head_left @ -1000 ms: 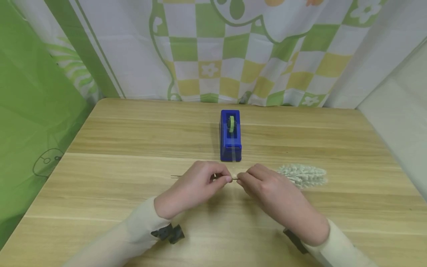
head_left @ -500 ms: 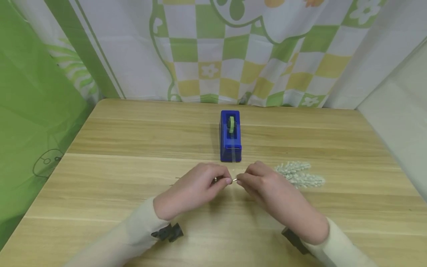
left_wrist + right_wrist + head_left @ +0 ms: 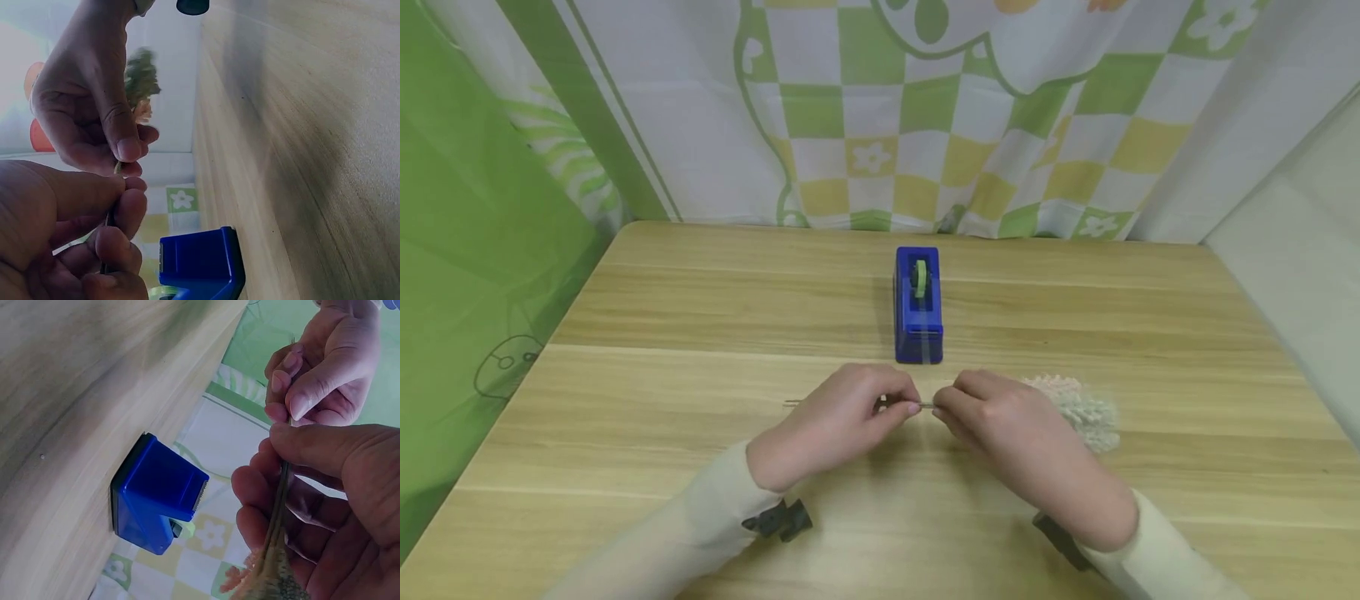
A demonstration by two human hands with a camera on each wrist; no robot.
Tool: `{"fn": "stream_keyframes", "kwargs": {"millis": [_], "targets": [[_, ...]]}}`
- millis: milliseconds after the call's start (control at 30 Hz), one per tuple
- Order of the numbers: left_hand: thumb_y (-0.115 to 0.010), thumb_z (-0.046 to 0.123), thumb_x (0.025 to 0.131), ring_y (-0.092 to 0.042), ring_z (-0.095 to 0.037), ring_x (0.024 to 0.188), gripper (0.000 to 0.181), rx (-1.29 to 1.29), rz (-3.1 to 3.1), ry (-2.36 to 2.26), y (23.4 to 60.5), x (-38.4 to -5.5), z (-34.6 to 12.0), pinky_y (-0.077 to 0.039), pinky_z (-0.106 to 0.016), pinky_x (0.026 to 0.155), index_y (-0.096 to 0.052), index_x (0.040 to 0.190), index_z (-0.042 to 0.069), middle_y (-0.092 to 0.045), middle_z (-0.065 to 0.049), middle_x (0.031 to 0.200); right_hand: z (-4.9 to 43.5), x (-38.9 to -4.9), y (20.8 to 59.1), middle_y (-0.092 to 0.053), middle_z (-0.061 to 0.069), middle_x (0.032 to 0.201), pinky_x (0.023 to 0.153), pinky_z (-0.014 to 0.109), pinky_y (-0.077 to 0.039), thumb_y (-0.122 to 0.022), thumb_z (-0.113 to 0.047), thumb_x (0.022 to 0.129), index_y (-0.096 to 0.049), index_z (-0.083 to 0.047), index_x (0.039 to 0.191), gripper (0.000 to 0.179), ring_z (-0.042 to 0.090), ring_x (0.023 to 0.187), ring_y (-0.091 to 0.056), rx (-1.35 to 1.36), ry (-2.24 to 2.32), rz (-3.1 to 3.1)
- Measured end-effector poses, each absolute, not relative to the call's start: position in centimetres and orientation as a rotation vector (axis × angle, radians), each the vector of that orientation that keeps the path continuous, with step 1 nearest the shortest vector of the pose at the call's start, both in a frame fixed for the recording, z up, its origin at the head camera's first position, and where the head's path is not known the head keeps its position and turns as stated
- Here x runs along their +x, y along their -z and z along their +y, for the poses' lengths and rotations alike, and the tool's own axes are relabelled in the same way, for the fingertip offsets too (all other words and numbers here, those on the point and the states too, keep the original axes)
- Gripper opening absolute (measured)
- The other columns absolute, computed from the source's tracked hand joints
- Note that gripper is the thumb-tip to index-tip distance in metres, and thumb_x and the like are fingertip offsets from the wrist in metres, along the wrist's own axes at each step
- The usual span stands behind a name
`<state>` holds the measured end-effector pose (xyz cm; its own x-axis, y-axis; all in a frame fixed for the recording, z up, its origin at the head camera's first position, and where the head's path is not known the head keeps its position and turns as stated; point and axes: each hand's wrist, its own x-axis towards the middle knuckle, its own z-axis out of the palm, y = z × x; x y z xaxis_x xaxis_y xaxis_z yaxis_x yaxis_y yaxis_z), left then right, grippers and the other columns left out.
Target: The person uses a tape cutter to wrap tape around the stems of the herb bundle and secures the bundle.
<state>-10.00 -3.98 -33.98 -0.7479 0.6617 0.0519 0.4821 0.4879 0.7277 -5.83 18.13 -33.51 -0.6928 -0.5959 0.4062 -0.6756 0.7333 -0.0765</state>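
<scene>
A small bunch of thin-stemmed flower sprigs runs between my two hands, above the table. Its fluffy pale green heads [image 3: 1088, 421] stick out past my right hand [image 3: 1018, 442], with a pinkish head [image 3: 1052, 383] beside them. My right hand pinches the stems [image 3: 279, 506] between thumb and fingers, just below the heads. Close by on the left, my left hand [image 3: 835, 425] grips the same stems with thumb and curled fingers. Thin stem ends [image 3: 792, 403] poke out behind it. In the left wrist view, the right hand's fingers hide part of the sprigs.
A blue tape dispenser [image 3: 919, 321] with a greenish roll stands on the wooden table [image 3: 715, 308], just beyond my hands. A patterned curtain [image 3: 872, 117] hangs behind the table's far edge. Green cloth [image 3: 467, 250] hangs at the left side.
The flower heads have turned and shifted beside my right hand, and a pinkish head now shows. The stem ends on the left have moved slightly. Both hands stay nearly in place.
</scene>
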Motion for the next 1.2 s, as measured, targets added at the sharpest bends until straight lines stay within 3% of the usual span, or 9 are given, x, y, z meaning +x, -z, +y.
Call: {"fn": "stream_keyframes", "kwargs": {"millis": [433,700,1200], "targets": [[-0.065,0.009,0.101,-0.058,-0.007,0.078,0.01,0.985,2.498,-1.149,34.17,-10.06,-3.86,-0.051,-0.021,0.072,-0.072,0.094,0.009,-0.072,0.0,0.091,18.07,-6.07,33.78,-0.064,-0.006,0.074,0.054,0.019,-0.05,-0.081,-0.009,0.088,-0.073,-0.012,0.094,0.011,0.004,0.059,-0.051,0.99,-0.269,-2.544],[-0.06,0.015,0.106,-0.055,-0.008,0.072,0.019,0.98,2.462,-1.155,34.49,-10.17,-3.96,-0.051,-0.022,0.071,-0.077,0.105,0.007,-0.075,-0.004,0.092,18.12,-6.29,34.24,-0.062,-0.005,0.07,0.05,0.02,-0.046,-0.083,-0.006,0.083,-0.071,-0.012,0.087,0.014,0.006,0.055,-0.048,1.012,-0.236,-2.422],[-0.063,0.015,0.104,-0.06,-0.006,0.078,0.017,0.949,2.494,-1.167,34.35,-10.19,-3.92,-0.052,-0.02,0.074,-0.077,0.104,0.007,-0.077,-0.006,0.097,18.03,-6.2,33.96,-0.062,-0.005,0.076,0.053,0.021,-0.05,-0.082,-0.013,0.089,-0.075,-0.012,0.094,0.009,0.006,0.061,-0.052,0.981,-0.245,-2.51]]}}
